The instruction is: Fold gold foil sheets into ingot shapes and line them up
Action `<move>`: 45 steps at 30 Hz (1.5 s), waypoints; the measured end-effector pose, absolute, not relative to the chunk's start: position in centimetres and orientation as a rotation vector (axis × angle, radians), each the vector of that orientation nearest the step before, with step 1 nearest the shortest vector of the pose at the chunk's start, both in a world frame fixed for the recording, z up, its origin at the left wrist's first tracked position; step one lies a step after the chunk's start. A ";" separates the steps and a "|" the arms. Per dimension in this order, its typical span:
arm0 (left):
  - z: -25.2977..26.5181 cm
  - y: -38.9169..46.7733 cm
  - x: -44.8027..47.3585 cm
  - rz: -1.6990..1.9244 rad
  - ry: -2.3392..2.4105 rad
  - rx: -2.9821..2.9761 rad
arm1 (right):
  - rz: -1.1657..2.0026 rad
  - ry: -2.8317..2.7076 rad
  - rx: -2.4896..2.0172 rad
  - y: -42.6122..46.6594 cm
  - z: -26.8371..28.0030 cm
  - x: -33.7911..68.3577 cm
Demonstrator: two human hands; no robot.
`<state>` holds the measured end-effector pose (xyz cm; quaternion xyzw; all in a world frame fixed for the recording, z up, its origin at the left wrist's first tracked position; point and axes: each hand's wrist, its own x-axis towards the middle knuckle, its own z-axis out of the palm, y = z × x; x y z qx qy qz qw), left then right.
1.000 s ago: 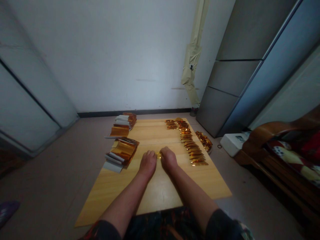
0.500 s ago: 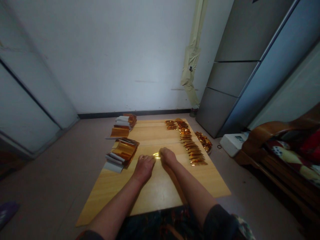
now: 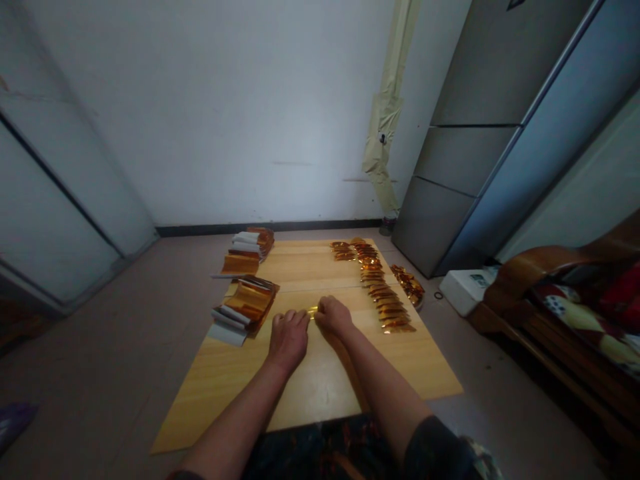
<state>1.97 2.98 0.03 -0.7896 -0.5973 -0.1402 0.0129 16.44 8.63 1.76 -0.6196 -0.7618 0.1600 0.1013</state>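
Two narrow grips | left hand (image 3: 289,339): curled on gold foil (image 3: 313,310) | right hand (image 3: 334,315): pinching it

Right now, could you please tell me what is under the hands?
The wooden board lies beneath, and a shiny gold piece shows between the left hand and right hand; whatever they cover is hidden.

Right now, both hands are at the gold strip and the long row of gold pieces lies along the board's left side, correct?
Wrong side: the head view shows the long row along the right side of the board. The left hand and right hand are at the gold strip.
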 end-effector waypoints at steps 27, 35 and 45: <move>-0.5 2.4 2.2 -0.432 -1.905 -2.436 | 0.534 -2.050 -2.027 10.8 2.7 19.7; -0.6 2.4 2.3 -0.418 -1.881 -2.412 | 0.701 -2.106 -1.828 10.0 2.6 15.7; -0.3 1.7 2.4 -0.431 -2.003 -2.367 | 0.618 -2.126 -1.957 10.2 1.7 16.4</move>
